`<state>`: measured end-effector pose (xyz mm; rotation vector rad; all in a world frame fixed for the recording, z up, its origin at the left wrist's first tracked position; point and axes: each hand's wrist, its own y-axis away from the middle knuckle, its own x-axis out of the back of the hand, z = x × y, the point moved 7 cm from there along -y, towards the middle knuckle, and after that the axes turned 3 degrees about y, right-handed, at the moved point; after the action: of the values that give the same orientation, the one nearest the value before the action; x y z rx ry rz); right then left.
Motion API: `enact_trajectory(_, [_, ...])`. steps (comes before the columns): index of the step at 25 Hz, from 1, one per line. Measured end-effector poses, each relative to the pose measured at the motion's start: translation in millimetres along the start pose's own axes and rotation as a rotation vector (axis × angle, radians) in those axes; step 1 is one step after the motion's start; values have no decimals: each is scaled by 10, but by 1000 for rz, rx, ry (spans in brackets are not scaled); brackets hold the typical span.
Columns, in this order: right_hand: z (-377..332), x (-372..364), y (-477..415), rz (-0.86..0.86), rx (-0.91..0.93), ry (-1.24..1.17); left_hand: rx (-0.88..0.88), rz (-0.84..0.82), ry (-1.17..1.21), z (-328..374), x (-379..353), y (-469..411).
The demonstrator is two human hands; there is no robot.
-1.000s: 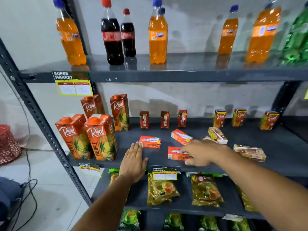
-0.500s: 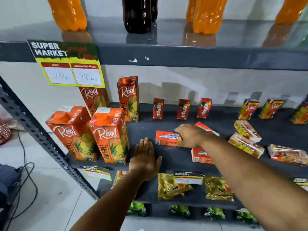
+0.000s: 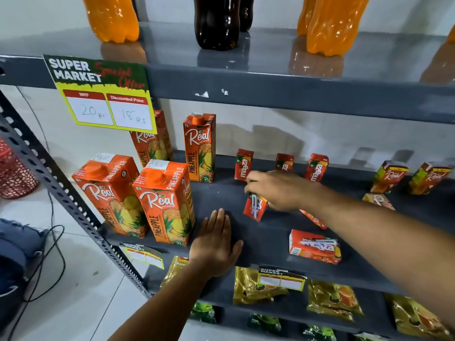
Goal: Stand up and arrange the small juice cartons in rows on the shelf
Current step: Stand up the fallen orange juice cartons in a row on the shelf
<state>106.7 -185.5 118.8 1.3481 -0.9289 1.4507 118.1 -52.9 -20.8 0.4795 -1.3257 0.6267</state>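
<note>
My right hand (image 3: 280, 190) grips a small red Maaza carton (image 3: 254, 207) and holds it tilted nearly upright on the grey middle shelf (image 3: 221, 195). My left hand (image 3: 215, 244) lies flat, fingers together, on the shelf's front edge and holds nothing. Three small Maaza cartons stand in a row at the back: one on the left (image 3: 243, 164), one in the middle (image 3: 284, 162), one on the right (image 3: 316, 167). Another Maaza carton (image 3: 315, 246) lies flat near the front. A further red carton (image 3: 314, 219) lies partly hidden under my right forearm.
Large Real pineapple cartons (image 3: 163, 203) stand at the shelf's left. Small Real cartons (image 3: 389, 177) stand at the back right, and one (image 3: 378, 200) lies flat. Soda bottles (image 3: 216, 20) fill the upper shelf. A price sign (image 3: 103, 94) hangs from it. Snack packets (image 3: 332, 299) lie below.
The camera has moved closer to the shelf. My right hand has taken hold of the flat Maaza carton and tipped it up toward standing. My left hand has stayed flat on the shelf edge.
</note>
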Motion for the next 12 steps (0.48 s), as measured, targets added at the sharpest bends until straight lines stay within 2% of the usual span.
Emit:
enact_trajectory(5, [-202, 1, 0, -45, 263, 394, 23, -17, -24, 1, 8, 3])
enact_trajectory(12, [-282, 160, -26, -14, 360, 467, 39, -17, -40, 16, 45, 18])
